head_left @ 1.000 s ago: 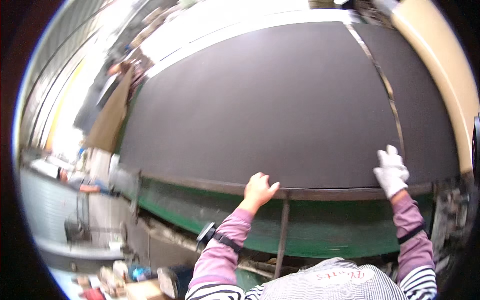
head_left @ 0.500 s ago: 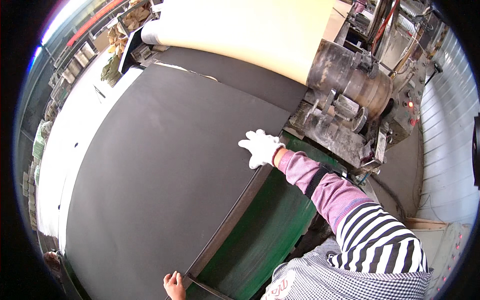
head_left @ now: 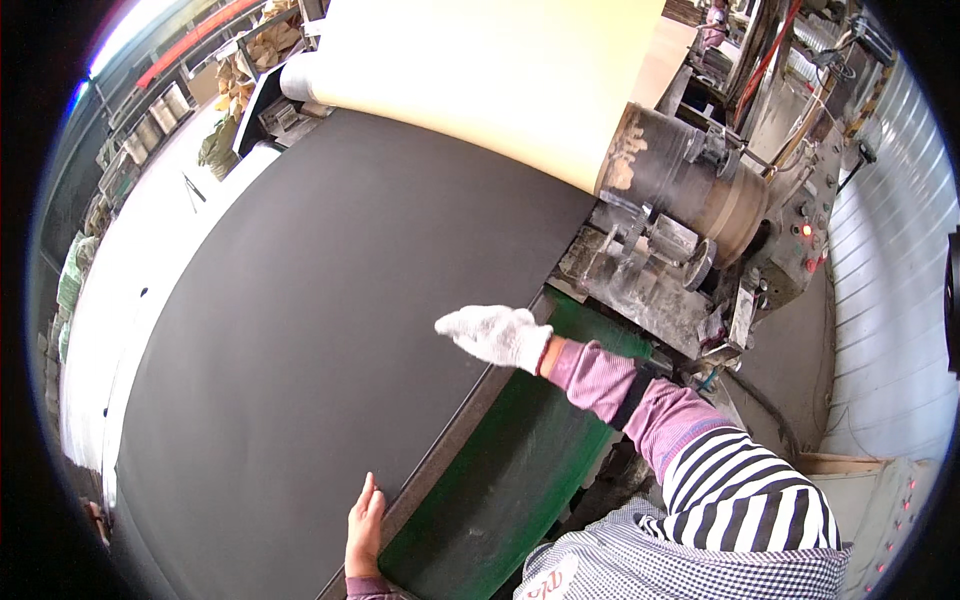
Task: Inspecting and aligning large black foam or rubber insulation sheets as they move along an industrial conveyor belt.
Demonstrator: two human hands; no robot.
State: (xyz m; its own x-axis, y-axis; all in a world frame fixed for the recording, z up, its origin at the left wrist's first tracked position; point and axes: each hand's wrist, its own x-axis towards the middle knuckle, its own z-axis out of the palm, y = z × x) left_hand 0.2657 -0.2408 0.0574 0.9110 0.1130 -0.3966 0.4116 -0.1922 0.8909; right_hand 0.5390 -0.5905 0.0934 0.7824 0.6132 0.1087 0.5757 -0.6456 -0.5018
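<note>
A wide black sheet (head_left: pixel 300 330) lies flat across the machine and runs up against a pale yellow sheet (head_left: pixel 480 70) on a roller at the far end. My right hand (head_left: pixel 495 335), in a white knitted glove, is over the black sheet near its right edge. Its fingers are stretched out and held together, pointing left, with nothing in them. My left hand (head_left: pixel 366 525) is bare and beside the sheet's near right edge, fingers extended forward. Whether either palm presses on the sheet is unclear.
A green belt surface (head_left: pixel 490 460) runs along the right side of the sheet. Beyond it stand a worn metal roller end (head_left: pixel 690 165) with clamps and a control panel (head_left: pixel 805 225) with lit red lamps. Yellowish bundles (head_left: pixel 240 75) lie at the far left.
The black sheet's uneven far edge has gone out of sight at the yellow roll. My right hand has drawn nearer and its spread fingers have come together. My left hand has reached farther forward.
</note>
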